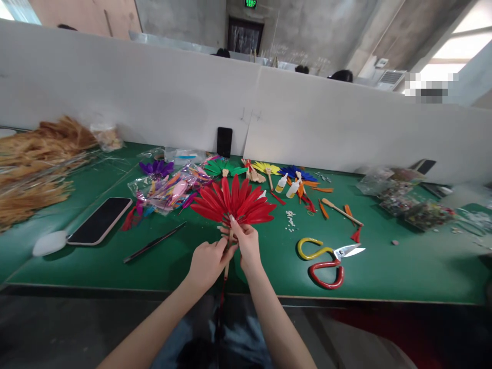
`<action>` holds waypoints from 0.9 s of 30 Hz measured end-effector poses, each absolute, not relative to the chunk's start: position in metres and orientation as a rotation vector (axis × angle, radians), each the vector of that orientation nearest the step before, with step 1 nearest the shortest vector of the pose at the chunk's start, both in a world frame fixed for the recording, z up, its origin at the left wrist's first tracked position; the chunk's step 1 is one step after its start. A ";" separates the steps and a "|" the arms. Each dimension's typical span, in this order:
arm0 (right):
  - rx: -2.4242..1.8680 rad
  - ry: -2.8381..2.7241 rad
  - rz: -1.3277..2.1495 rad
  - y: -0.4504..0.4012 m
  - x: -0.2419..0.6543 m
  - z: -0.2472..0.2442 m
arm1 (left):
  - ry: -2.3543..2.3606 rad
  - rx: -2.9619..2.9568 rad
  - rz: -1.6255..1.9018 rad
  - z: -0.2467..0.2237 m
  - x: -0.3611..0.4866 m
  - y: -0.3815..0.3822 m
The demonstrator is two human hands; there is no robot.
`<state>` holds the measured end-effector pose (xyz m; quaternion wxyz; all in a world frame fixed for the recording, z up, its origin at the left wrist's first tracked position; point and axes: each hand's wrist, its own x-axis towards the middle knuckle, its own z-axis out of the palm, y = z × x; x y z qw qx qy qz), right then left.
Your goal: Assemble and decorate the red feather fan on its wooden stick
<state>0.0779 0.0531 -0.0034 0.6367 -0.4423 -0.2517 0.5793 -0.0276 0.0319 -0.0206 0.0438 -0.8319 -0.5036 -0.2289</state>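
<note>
A red feather fan is spread out above the front part of the green table, its wooden handle pointing down toward me. My left hand is closed round that handle. Higher up, my right hand pinches the base of the feathers, the thumb lying on top. Below the handle hangs a dark red cord or tassel. To the right of my hands lie scissors with one yellow and one red loop, their blades slightly apart. Tweezers rest on the left.
Behind the fan lie green, yellow, blue and purple feather pieces, bagged feathers and glue bottles. A phone lies left, near tan dried fibres. A white partition borders the table's back.
</note>
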 end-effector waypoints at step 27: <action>-0.895 -0.760 1.205 0.169 0.104 0.069 | -1.844 -2.675 -2.169 0.081 -0.063 0.223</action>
